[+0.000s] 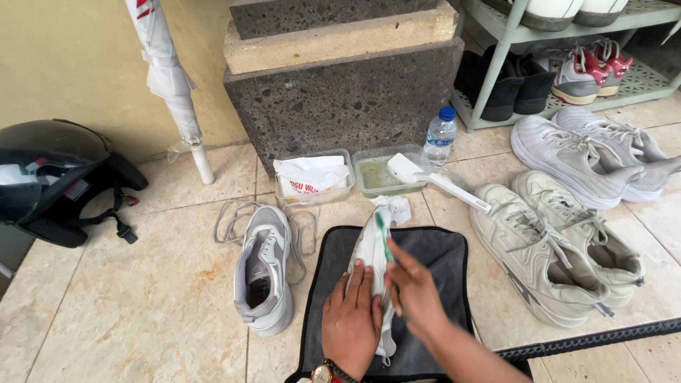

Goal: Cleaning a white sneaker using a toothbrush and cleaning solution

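While the left hand (352, 319) lay flat on the white shoe (374, 259), pressing it against the dark mat (440, 262) on the tiled floor (142, 298), the right hand (415, 294) held a green toothbrush (384, 237), its grip closed around the handle, with the brush head near the toe end of the shoe. The left grip was not closed on anything; the palm and fingers only rested on the shoe side.

The shoe lay on its side and looked soft, so in my judgement it could roll or slide under the brush if the left palm pressed too lightly. The toothbrush was thin, and a wet handle could turn in the fingers.

Just beyond the mat stood two clear trays, one with white tissues (312, 177) and one with cloudy water (379, 174), where a white brush (440, 181) leaned out over the rim. A wide movement forward could hit this handle and tip the water; the small bottle (440, 135) next to it could also fall.

To the left, a grey shoe (264, 273) stood beside the mat edge, its loose laces (234, 220) on the tiles. To the right, a beige pair (546, 248) lay very near the mat, so the room there was narrow. The free tiles were mostly on the far left, before the black helmet (50, 177).
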